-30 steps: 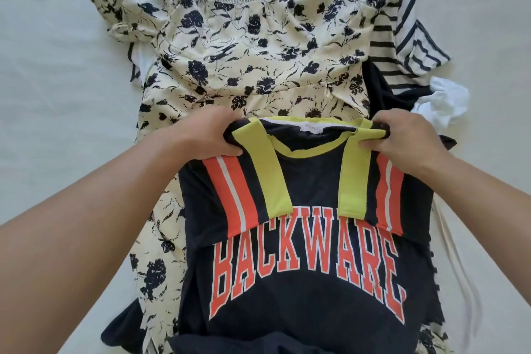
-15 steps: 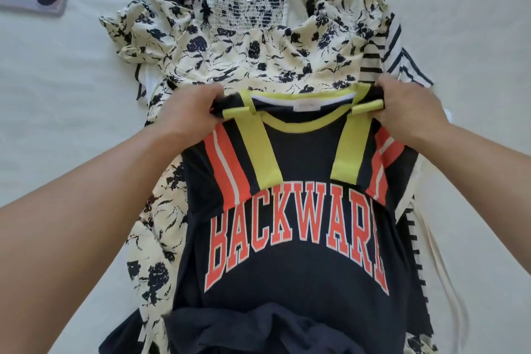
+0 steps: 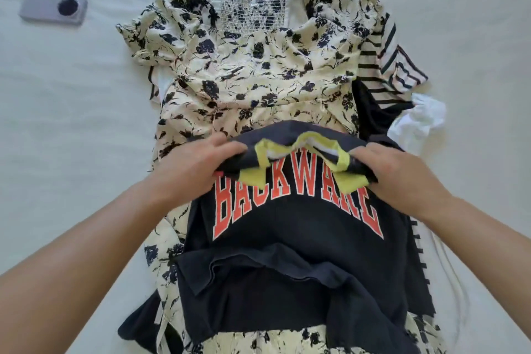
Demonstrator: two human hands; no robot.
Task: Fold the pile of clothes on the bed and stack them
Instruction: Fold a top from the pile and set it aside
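Your left hand (image 3: 198, 165) and right hand (image 3: 399, 174) pinch the navy T-shirt (image 3: 296, 227), fingers curled around its collar. Beneath it lies a floral dress (image 3: 258, 75); a striped top (image 3: 382, 72) pokes out right of the dress, a grey device (image 3: 53, 8) well left.

Bright, even daylight, faint soft shadows, wide-angle bowing at the edges, slight overall softness.

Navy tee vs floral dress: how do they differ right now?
The navy tee is dark with orange lettering and yellow-green trim; the floral dress is cream with a black flower print. The tee is gripped at its top edge by the left hand and right hand; the dress is untouched. The tee lies on top; the dress lies spread beneath. Both are on the bed.
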